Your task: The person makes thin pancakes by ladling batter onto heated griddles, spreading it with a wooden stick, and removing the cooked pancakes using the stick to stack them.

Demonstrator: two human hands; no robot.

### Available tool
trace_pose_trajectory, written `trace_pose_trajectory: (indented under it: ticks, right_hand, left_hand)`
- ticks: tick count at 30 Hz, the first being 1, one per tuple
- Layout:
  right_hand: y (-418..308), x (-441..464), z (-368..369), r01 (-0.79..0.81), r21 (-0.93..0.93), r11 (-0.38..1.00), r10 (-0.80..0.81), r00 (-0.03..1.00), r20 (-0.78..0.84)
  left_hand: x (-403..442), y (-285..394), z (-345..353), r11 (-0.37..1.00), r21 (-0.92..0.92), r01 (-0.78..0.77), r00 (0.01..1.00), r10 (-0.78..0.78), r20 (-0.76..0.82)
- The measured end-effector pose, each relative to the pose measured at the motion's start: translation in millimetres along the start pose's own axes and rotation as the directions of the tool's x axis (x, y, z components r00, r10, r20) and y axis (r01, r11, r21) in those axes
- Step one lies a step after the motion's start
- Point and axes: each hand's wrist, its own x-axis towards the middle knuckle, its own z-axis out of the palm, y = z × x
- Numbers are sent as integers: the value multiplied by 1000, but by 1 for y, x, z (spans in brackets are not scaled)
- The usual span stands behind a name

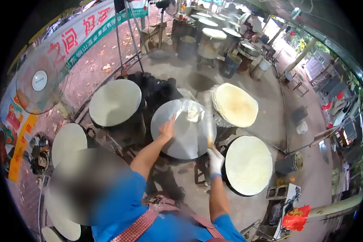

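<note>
My left hand (166, 130) is bare and reaches over the left side of a round grey griddle (173, 141). Its fingertips are at a whitish strip; whether they grip it is unclear. A crumpled white piece (194, 113) lies on the griddle's far part. My right hand (215, 160), in a white glove, is closed around the wooden handle of a long tool (209, 125), whose blurred length runs away from me along the griddle's right side. Beyond and right of it is a stack of round flatbreads (236, 105). A griddle covered with a pale sheet (248, 165) stands beside my right hand.
More pale-covered griddles (115, 103) stand at left. A fan (39, 80) and tripod (119, 40) are beyond. Buckets (231, 64) and round-topped drums (211, 42) stand farther back, near another person (254, 26). A blurred patch hides part of the lower left.
</note>
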Motion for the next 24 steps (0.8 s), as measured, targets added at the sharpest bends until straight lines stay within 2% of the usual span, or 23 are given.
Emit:
trace_pose_trajectory:
  ticks: [1, 2, 4, 5, 6, 8, 10, 11, 12, 14, 15, 16, 18, 19, 20, 21, 22, 24]
  right_hand:
    - [11, 9, 1, 106, -357, 928, -90, 994, 60]
    - [19, 16, 5, 216, -641, 737, -154, 976, 153]
    - [-6, 16, -4, 140, -772, 620, -112, 990, 89]
    - [-4, 18, -7, 111, -555, 824, -112, 993, 33]
    - [56, 49, 1, 20, -123, 992, -18, 1000, 13]
    - [34, 40, 59, 15, 11, 1000, -15, 1000, -24]
    - [63, 70, 103, 270, -330, 904, -267, 962, 55]
    - [-4, 51, 88, 191, -489, 851, -151, 981, 122]
    - [-73, 30, 72, 145, -640, 755, -31, 982, 186]
    - [-27, 53, 28, 93, -423, 901, -25, 986, 163]
    - [-21, 42, 30, -6, -108, 994, 23, 987, 157]
    - [-15, 28, 25, -101, 213, 972, 68, 985, 160]
    - [5, 8, 77, -191, -42, 981, 193, 978, 75]
    - [17, 1, 104, -132, -37, 991, 134, 990, 38]
    - [14, 6, 100, -62, -162, 985, 78, 993, 93]
    - [10, 10, 96, 20, -276, 961, 22, 989, 148]
    - [-46, -5, 75, 36, -328, 944, 52, 965, 257]
    - [-70, -9, 25, -180, -180, 967, 212, 960, 181]
  left_hand:
    - [0, -2, -1, 998, -58, 4, 1000, -5, -6]
    - [2, -3, -7, 988, -145, 44, 999, -48, -20]
    - [9, 21, -51, 953, -294, 78, 993, -100, -60]
    - [-1, 26, -75, 887, -451, -101, 974, -4, -226]
    - [1, 8, -82, 834, -533, -146, 974, 25, -226]
    - [-19, -26, -90, 839, -431, -333, 925, 202, -321]
    - [-60, -71, -77, 881, -407, -242, 967, 182, -179]
    - [-90, -94, -74, 850, -522, -66, 998, 63, -24]
    - [-123, -114, -72, 792, -597, 124, 988, -46, 144]
    - [-181, -140, -77, 822, -531, 207, 975, -128, 182]
    - [-203, -153, -80, 845, -483, 230, 970, -158, 185]
    - [-218, -163, -79, 860, -455, 229, 971, -173, 162]
    - [-235, -183, -80, 873, -442, 207, 978, -174, 115]
    - [-231, -190, -76, 869, -463, 176, 984, -142, 107]
    - [-231, -191, -68, 860, -486, 156, 987, -118, 108]
    - [-231, -162, -82, 777, -577, 249, 968, -174, 183]
    - [-232, -133, -96, 678, -650, 343, 939, -229, 256]
    - [-231, -136, -100, 736, -543, 404, 910, -266, 316]
